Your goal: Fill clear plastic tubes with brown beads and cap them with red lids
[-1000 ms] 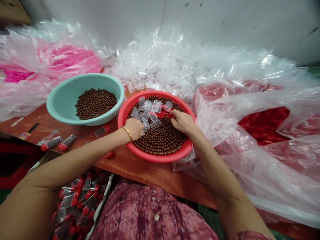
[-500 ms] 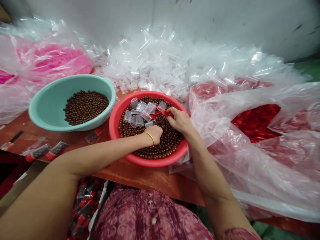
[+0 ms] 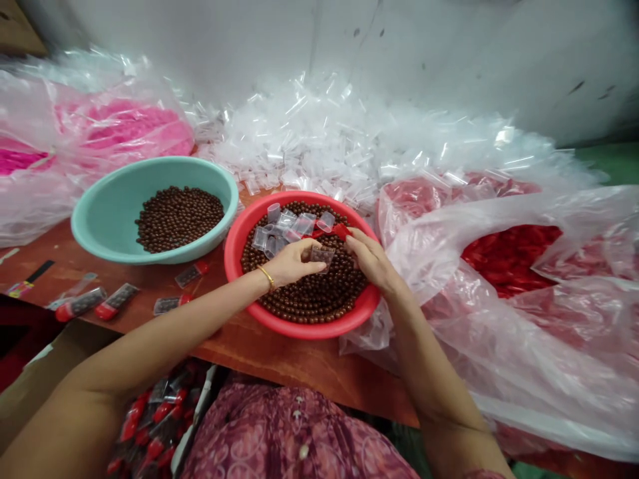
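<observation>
Wooden worktop carries a red plastic basin filled with brown beads. Left hand, fingers nearly closed, pinches a clear plastic tube above the beads. Right hand, partly curled, sits just beside the tube, next to a red cap; its hold is unclear. Fingertip handling over the basin appears sound: stray beads would drop back in.

A red basin, a teal basin, brown beads, maroon floral cloth.
</observation>
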`<action>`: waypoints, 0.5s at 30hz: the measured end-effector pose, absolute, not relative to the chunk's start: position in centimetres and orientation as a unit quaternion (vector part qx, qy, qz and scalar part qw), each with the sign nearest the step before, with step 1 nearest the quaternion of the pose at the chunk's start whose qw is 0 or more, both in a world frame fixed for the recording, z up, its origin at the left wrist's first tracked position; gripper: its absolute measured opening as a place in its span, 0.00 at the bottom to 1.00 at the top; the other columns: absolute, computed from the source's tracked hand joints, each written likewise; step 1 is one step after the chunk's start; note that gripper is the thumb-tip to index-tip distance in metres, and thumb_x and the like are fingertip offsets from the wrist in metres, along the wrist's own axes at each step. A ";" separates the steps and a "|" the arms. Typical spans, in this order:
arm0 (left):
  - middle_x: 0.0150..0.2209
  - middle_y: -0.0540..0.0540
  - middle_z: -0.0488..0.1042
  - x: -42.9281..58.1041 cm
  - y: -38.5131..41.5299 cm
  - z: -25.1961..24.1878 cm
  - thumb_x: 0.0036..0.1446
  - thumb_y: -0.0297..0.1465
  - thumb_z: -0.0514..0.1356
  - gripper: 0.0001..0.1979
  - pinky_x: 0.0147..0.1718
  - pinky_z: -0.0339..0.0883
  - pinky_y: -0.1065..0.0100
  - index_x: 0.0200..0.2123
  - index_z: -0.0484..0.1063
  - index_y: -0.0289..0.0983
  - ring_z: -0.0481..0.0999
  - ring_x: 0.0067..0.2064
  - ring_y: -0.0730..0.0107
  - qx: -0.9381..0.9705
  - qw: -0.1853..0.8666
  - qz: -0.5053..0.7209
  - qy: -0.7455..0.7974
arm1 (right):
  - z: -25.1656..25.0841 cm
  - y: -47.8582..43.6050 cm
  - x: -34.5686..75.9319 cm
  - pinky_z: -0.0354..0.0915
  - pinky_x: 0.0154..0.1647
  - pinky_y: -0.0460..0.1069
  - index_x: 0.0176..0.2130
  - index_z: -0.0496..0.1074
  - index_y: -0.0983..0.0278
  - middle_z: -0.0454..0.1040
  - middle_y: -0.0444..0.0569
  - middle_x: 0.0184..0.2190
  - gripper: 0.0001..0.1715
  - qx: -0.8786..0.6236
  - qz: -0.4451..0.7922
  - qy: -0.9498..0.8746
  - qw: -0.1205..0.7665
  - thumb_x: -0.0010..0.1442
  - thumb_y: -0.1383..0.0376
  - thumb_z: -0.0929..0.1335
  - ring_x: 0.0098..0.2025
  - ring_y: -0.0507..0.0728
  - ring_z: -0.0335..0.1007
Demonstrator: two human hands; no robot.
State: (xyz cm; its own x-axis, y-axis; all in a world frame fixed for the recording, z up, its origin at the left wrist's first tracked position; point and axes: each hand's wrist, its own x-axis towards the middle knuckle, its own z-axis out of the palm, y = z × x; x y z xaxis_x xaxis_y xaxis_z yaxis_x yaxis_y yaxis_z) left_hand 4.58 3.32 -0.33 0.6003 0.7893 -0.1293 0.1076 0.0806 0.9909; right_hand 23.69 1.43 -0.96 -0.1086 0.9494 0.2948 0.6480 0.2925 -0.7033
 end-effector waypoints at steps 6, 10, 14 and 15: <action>0.32 0.50 0.73 4.0 3.0 0.3 0.50 0.29 0.62 0.14 0.31 0.64 0.74 0.39 0.63 0.34 0.74 0.33 0.76 0.557 0.738 0.232 0.304 | 0.6 -0.8 23.0 0.67 0.37 0.50 0.41 0.69 0.62 0.75 0.47 0.34 0.12 -0.566 0.177 -0.712 0.376 0.57 0.60 0.65 0.34 0.55 0.70; 0.28 0.52 0.71 3.8 3.1 0.7 0.54 0.32 0.59 0.10 0.28 0.65 0.74 0.36 0.62 0.34 0.72 0.25 0.80 0.520 0.773 0.196 0.305 | 0.3 -0.7 22.3 0.66 0.46 0.53 0.46 0.69 0.63 0.75 0.51 0.41 0.17 -0.568 0.158 -0.700 0.402 0.59 0.61 0.62 0.41 0.57 0.72; 0.26 0.54 0.68 3.8 3.1 0.6 0.56 0.28 0.56 0.05 0.23 0.62 0.77 0.34 0.62 0.33 0.70 0.21 0.82 0.545 0.758 0.162 0.319 | -0.7 -0.7 21.8 0.68 0.44 0.53 0.48 0.69 0.63 0.75 0.49 0.39 0.18 -0.564 0.206 -0.673 0.432 0.60 0.61 0.61 0.40 0.56 0.72; 0.26 0.55 0.67 3.8 3.2 0.5 0.56 0.28 0.55 0.04 0.23 0.62 0.77 0.35 0.62 0.33 0.69 0.21 0.83 0.555 0.750 0.170 0.317 | -1.0 -0.8 21.6 0.69 0.40 0.52 0.48 0.69 0.62 0.75 0.48 0.36 0.18 -0.564 0.229 -0.664 0.434 0.61 0.60 0.60 0.36 0.55 0.72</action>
